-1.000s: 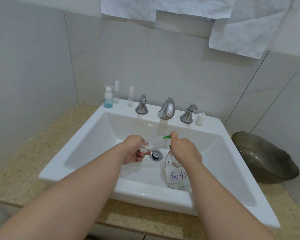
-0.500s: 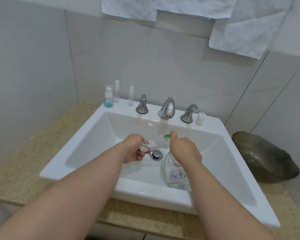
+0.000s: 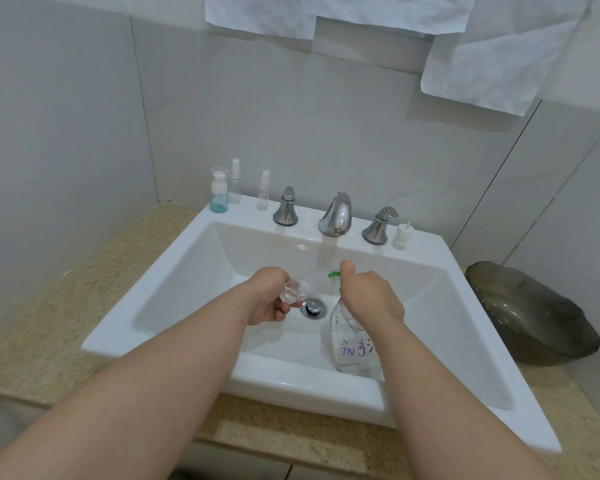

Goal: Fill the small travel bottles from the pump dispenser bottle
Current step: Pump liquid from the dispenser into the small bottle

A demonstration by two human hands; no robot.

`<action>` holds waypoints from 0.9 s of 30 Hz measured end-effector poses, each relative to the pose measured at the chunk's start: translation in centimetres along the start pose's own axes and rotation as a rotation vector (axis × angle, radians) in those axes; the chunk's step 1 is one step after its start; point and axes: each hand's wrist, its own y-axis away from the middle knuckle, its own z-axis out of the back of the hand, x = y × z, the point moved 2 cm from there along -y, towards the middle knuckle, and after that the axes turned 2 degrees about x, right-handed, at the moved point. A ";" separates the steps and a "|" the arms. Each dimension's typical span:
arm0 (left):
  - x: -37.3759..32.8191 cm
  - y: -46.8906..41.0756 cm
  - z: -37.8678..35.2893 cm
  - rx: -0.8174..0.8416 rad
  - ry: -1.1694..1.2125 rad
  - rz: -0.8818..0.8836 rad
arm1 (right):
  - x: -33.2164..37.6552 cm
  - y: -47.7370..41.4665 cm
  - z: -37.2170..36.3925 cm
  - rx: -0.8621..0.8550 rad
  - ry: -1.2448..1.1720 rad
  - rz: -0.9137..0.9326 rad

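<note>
The left hand curls its fingers round a small clear travel bottle, tipped toward the green nozzle; the right hand grips the clear, purple-lettered pump dispenser bottle standing below its fingers in the sink, thumb raised by the nozzle
</note>
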 end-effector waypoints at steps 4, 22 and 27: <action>-0.1 0.1 -0.1 0.005 -0.004 0.003 | -0.2 0.2 0.0 -0.012 0.009 0.000; 0.0 -0.2 0.0 0.037 -0.003 -0.008 | -0.2 0.4 0.2 -0.020 -0.012 -0.015; 0.0 0.0 0.0 0.034 0.005 -0.013 | -0.1 0.4 0.3 -0.005 -0.005 -0.010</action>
